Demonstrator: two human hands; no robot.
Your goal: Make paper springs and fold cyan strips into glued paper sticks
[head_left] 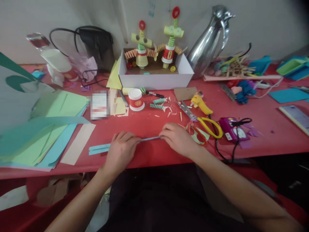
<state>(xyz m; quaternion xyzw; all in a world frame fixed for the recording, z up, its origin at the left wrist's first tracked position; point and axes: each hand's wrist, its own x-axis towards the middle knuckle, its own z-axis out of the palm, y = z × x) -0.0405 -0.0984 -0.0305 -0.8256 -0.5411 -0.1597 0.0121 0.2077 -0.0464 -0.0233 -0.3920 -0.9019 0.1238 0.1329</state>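
My left hand [121,150] and my right hand [177,138] rest on the red table [154,120] near its front edge. Between them runs a thin light-blue paper strip [150,139], pinched at each end by closed fingers. More of the blue strip [99,149] lies flat to the left of my left hand. Just right of my right hand lie yellow-handled scissors [205,124] and a red-handled pair [197,135].
Coloured paper sheets [45,135] pile at the left. A white box [155,75] with two paper figures stands at the back, a paper cup [135,100] and green paper springs [156,103] before it. A steel jug [210,40], yellow glue gun [200,103] and purple device [233,129] sit right.
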